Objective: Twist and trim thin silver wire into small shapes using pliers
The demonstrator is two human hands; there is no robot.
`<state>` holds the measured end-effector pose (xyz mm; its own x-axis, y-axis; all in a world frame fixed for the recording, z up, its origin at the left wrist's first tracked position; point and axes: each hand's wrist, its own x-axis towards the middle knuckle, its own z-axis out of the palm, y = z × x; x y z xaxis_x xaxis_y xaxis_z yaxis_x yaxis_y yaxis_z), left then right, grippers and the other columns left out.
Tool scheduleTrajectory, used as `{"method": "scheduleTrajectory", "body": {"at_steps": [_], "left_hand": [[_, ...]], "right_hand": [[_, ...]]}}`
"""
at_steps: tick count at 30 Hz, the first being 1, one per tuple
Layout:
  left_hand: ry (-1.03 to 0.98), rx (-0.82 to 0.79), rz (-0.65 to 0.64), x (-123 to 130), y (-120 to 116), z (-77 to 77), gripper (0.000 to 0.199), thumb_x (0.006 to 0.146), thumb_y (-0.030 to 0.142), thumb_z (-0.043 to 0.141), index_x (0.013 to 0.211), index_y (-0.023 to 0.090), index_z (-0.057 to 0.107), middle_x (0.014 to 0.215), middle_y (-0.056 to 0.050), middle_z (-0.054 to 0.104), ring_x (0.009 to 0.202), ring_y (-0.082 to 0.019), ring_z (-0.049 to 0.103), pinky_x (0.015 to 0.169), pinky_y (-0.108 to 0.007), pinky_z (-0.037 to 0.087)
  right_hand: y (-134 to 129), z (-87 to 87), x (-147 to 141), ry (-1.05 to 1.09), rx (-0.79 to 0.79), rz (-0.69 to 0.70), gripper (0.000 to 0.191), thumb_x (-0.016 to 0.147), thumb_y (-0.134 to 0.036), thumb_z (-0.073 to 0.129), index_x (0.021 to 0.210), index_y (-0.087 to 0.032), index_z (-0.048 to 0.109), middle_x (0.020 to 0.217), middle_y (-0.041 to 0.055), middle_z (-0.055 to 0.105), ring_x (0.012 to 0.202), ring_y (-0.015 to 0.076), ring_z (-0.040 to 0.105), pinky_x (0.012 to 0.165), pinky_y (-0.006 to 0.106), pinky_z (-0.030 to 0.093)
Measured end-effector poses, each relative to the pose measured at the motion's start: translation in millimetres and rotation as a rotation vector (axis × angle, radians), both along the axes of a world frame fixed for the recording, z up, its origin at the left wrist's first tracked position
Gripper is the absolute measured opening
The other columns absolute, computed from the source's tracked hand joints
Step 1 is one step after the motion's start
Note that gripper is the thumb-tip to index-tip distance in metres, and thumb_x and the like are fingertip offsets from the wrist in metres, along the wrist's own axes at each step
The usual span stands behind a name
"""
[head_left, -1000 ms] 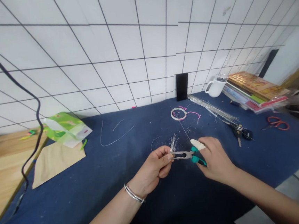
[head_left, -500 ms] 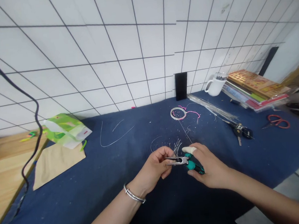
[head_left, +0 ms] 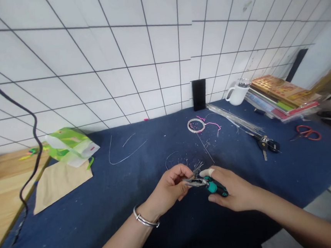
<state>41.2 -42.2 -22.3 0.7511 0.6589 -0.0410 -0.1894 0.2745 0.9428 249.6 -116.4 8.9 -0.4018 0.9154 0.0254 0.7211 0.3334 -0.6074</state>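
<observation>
Head view: your left hand sits at the lower centre of the frame, its thumb and fingers pinching a wire bundle whose loose ends fan toward the upper right. Your right hand has its fingers wrapped around the green-and-black pliers, a white cover on one finger; the tool's nose reaches left to your left thumb. Compared with a second ago, the bundle has tipped from near upright to a rightward lean, and the pliers' handles now slope down to the right. That seems to set the nose at a new angle to the wires, though I cannot tell whether it bites them. On the blue-covered bench, a pale ring lies just right of mid-frame.
</observation>
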Motion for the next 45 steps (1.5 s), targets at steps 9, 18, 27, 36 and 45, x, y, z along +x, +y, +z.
{"method": "scheduleTrajectory", "body": {"at_steps": [9,18,27,36,45], "left_hand": [[0.119,-0.049,0.097,6.7,-5.7,4.9,0.008,0.081,0.021,0.055,0.083,0.016,0.048,0.067,0.005,0.045,0.041,0.000,0.028,0.038,-0.016,0.022],[0.049,-0.045,0.088,6.6,-5.2,-0.7,0.009,0.078,0.017,0.057,0.082,0.016,0.049,0.061,0.006,0.043,0.041,-0.001,0.030,0.039,-0.016,0.023],[0.015,-0.057,0.098,8.6,-6.5,-2.6,0.014,0.080,0.025,0.058,0.083,0.016,0.048,0.058,0.006,0.042,0.040,-0.001,0.030,0.039,-0.016,0.021],[0.094,-0.118,0.138,11.7,-6.4,-1.6,0.015,0.078,0.026,0.059,0.079,0.016,0.049,0.054,0.008,0.037,0.041,-0.002,0.027,0.038,-0.016,0.019],[0.136,-0.186,0.248,15.2,-7.4,5.2,0.014,0.079,0.024,0.057,0.081,0.016,0.046,0.060,0.007,0.039,0.042,-0.001,0.026,0.039,-0.017,0.017]], "right_hand": [[4.1,-13.0,3.9,-0.207,0.312,-0.116,0.057,0.070,-0.021,0.058,0.123,-0.013,0.038,0.112,0.0154,0.044,0.102,0.0285,0.042,0.085,0.048,0.038],[6.4,-16.7,1.8,-0.075,0.192,-0.082,0.056,0.071,-0.022,0.058,0.122,-0.016,0.037,0.110,0.0130,0.046,0.101,0.0247,0.044,0.087,0.043,0.040],[7.6,-19.7,-3.0,-0.094,0.147,-0.097,0.042,0.070,-0.018,0.055,0.109,-0.015,0.041,0.093,0.0088,0.049,0.082,0.0197,0.048,0.072,0.035,0.042],[12.4,-35.4,-3.5,-0.143,0.129,-0.107,0.025,0.069,-0.018,0.051,0.093,-0.017,0.043,0.084,0.0055,0.049,0.072,0.0169,0.047,0.062,0.030,0.040],[9.1,-27.2,6.9,0.210,-0.049,-0.267,0.037,0.076,-0.022,0.053,0.110,-0.021,0.038,0.090,0.0023,0.052,0.080,0.0159,0.052,0.073,0.030,0.043]]}}
